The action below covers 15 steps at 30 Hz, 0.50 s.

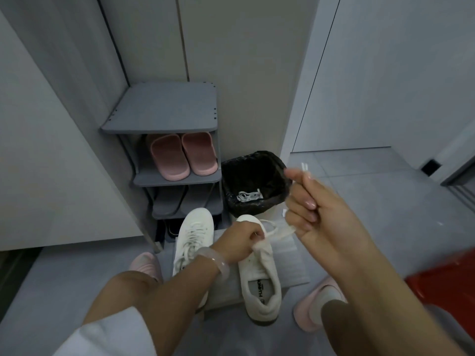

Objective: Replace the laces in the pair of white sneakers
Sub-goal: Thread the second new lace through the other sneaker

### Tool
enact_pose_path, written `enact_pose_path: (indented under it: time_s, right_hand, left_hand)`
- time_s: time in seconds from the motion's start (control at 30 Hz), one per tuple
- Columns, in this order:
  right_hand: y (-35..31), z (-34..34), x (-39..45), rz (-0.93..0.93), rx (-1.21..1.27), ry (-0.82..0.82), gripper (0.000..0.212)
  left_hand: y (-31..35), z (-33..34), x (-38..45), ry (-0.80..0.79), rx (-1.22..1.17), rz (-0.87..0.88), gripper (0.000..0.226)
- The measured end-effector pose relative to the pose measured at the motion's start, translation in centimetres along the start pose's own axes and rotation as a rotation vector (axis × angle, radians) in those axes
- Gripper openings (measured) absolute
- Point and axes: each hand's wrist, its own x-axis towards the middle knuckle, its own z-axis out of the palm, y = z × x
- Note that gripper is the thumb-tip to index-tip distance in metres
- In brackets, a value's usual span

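— Laces [276,228] are running where, exactly?

— From the front eyelets of the right sneaker [259,273] up to the right hand [317,204], which is curling its fingers round the strand and lifting it high; two pale tips [304,167] are sticking out above the fingertips. Probably it is drawing the slack through.

— And the left hand [240,240]?

— It is pinching the lace at the eyelets and pressing on the shoe, likely steadying it against the pull.

— The other shoe?

— The left sneaker [191,242] is lying just beside it, already laced, both resting on a low grey surface by the shoe rack [164,109]. White strips, perhaps old laces, are lying in the black-lined bin [254,183].

— Any writing?

— The insole print [259,287] is showing, too blurred for me to be reading it with confidence.
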Motion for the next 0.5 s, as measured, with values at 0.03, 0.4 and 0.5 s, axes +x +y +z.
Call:
enact_pose_path:
  time_s: [0.03, 0.4, 0.5]
  right_hand:
    - [0.0, -1.1, 0.4, 0.009, 0.029, 0.046, 0.026]
    - [-4.3, -7.0, 5.2, -0.081, 0.281, -0.073, 0.027]
    - [-0.2, -8.1, 6.4, -0.065, -0.844, 0.187, 0.024]
  left_hand:
    - [-0.1, -0.4, -0.2, -0.072, 0.046, 0.029, 0.031]
    - [-2.9, -0.5, 0.5, -0.068, 0.169, 0.026, 0.020]
    - [-3.0, -1.7, 1.7, 0.216, 0.014, -0.029, 0.016]
